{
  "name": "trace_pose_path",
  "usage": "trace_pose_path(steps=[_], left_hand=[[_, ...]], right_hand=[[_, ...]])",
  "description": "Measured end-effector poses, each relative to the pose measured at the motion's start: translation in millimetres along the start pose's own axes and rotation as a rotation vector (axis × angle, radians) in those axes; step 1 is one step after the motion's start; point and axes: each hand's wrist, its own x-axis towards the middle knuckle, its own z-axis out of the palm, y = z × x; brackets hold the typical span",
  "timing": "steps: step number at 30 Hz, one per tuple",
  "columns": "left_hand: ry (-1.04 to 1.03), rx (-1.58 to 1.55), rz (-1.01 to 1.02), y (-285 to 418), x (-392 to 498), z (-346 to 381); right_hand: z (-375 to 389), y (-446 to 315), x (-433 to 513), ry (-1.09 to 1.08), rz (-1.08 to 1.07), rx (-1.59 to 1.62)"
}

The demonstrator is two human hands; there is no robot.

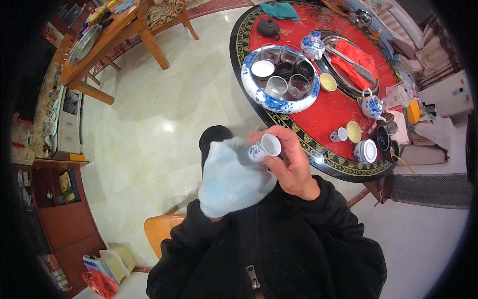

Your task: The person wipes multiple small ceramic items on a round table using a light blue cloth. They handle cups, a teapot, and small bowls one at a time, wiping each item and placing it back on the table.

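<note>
My right hand holds a small blue-and-white porcelain cup between thumb and fingers, its mouth tilted up to the right. Against the cup's left side lies a pale blue and white cloth, partly blurred, which covers my left hand; only a bit of skin shows at its lower edge, so the fingers are hidden. To the right on the red table stand a similar small cup, a yellow bowl, a white-lidded blue-and-white jar and a blue-and-white teapot.
The oval table's black rim curves close to my right hand. A large porcelain basin holds several glasses and dark cups. Beyond are a dark teapot, a teal cloth and a tray with a brush. A wooden table stands upper left.
</note>
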Motion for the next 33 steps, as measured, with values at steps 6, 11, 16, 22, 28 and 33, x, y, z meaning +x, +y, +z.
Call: trace_pose_path(steps=[6, 11, 16, 22, 28, 33], left_hand=[[-0.123, 0.225, 0.055, -13.0, -1.4, -6.9], [-0.077, -0.119, -0.047, -23.5, -16.4, -5.2], [0.052, -0.196, -0.021, -20.8, -18.7, 4.3], [-0.175, 0.226, -0.086, -9.9, -23.5, -5.9], [-0.232, -0.309, -0.291, -8.9, -21.3, -10.5], [-0.206, -0.136, -0.271, -10.3, -19.1, -14.8]], right_hand=[[-9.1, -6.9, 4.8, -0.276, -0.252, -0.687], [-12.3, -2.5, -2.7, -0.281, -0.104, -0.452], [-23.1, 4.1, -6.9, -0.248, -0.155, -0.356], [-22.7, 5.0, -14.8, -0.242, 0.231, -0.123], [-29.5, 6.9, -3.0, -0.394, 0.738, 0.125], [-23.0, 10.8, -6.4, -0.338, 0.492, -0.176]])
